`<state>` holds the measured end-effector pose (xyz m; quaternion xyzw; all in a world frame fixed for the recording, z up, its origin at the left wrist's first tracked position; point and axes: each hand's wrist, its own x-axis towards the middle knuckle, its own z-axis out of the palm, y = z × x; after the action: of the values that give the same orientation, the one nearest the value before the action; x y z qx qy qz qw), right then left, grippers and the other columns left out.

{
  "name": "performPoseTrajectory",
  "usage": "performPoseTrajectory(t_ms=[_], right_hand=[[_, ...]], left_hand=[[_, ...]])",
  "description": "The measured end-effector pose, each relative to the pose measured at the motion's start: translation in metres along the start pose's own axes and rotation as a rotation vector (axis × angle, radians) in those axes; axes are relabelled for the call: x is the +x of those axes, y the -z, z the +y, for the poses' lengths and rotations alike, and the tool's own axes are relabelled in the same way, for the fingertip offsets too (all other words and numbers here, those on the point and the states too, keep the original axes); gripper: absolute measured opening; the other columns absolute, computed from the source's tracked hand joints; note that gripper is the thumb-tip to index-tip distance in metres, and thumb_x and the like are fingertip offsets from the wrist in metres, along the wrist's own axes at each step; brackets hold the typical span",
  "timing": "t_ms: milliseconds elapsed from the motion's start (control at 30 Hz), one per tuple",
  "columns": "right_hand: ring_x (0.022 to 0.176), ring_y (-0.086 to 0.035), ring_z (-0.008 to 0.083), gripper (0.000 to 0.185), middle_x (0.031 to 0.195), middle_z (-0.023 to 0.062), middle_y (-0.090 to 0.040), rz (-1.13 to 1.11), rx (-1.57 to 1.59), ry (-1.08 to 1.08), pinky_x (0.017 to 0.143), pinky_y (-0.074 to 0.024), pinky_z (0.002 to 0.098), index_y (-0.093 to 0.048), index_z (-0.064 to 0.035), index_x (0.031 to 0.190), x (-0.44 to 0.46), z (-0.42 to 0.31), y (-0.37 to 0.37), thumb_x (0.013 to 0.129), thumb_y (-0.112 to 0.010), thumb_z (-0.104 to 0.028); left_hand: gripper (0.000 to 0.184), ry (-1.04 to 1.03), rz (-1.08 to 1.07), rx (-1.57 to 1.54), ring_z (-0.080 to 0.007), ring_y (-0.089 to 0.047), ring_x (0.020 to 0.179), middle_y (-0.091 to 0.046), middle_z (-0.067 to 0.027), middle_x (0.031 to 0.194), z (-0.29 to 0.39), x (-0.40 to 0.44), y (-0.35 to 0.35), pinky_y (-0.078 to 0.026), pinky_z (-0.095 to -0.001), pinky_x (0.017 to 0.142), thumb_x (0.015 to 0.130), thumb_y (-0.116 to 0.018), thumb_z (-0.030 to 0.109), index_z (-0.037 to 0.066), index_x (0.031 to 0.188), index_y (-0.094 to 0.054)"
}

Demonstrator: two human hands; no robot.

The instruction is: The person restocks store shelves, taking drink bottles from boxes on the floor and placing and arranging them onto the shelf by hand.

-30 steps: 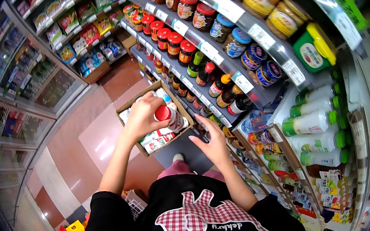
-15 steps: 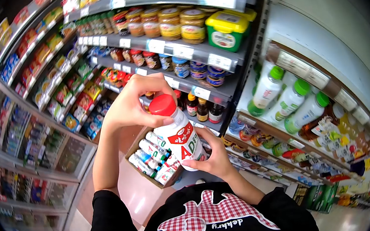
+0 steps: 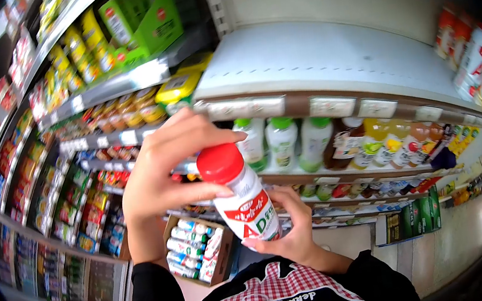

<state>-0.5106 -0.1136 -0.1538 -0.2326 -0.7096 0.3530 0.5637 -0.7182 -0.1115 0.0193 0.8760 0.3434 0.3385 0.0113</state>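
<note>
A white milk drink bottle (image 3: pixel 249 209) with a red cap and red-and-green lettering is held in front of my chest, tilted with its cap up and to the left. My left hand (image 3: pixel 162 169) curls over the top, fingers behind and thumb in front of the cap and neck. Lower down, my right hand (image 3: pixel 290 229) wraps the body near its base, thumb in front. Below and left of the bottle, an open cardboard box (image 3: pixel 224 255) on the floor contains several similar white bottles.
A white shelf board (image 3: pixel 301 53) with price tags lies ahead, red-and-white packages (image 3: pixel 477 67) at its right end. Below it stand green-capped bottles (image 3: pixel 282 142) and fruit drinks (image 3: pixel 399 143). Jars (image 3: pixel 131 110) fill shelves to the left. Green cartons (image 3: pixel 422 213) sit on the floor at right.
My view has turned right, so the white shelf board now lies ahead and the jars have shifted left. The bottle stays in both hands with a similar grip.
</note>
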Motion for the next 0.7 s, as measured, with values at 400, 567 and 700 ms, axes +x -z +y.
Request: performPoseTrajectory(t_ms=[400, 567, 700], right_hand=[[0.098, -0.062, 0.0257, 0.071, 0.107, 0.0148, -0.064, 0.369, -0.005, 0.155, 0.081, -0.0512, 0.0364, -0.062, 0.0021, 0.116, 0.018, -0.019, 0.136, 0.059, -0.093, -0.028], [0.099, -0.062, 0.0243, 0.077, 0.107, 0.0145, -0.062, 0.544, 0.031, 0.161, 0.086, -0.0483, 0.0355, -0.058, 0.0028, 0.118, 0.018, -0.019, 0.191, 0.059, -0.094, -0.031], [0.1, -0.061, 0.0179, 0.074, 0.11, 0.0114, -0.06, 0.683, 0.046, 0.253, 0.087, -0.0483, 0.0333, -0.055, 0.0031, 0.118, 0.031, -0.034, 0.24, 0.063, -0.092, -0.027]], left_hand=[[0.079, -0.123, 0.476, 0.372, -0.024, -0.053, 0.099, -0.056, -0.0107, 0.121, 0.09, 0.069, -0.136, -0.041, -0.0366, 0.084, 0.07, -0.087, 0.046, 0.012, 0.132, -0.053], [0.076, -0.261, 0.441, 0.18, -0.0262, -0.056, 0.1, -0.06, -0.0198, 0.123, 0.107, 0.115, -0.18, -0.043, -0.0355, 0.084, 0.069, -0.089, 0.029, -0.003, 0.13, -0.057], [0.069, -0.227, 0.464, 0.095, -0.0282, -0.058, 0.095, -0.063, -0.0195, 0.12, 0.127, 0.162, -0.208, -0.043, -0.0358, 0.083, 0.069, -0.084, 0.019, -0.004, 0.128, -0.06]])
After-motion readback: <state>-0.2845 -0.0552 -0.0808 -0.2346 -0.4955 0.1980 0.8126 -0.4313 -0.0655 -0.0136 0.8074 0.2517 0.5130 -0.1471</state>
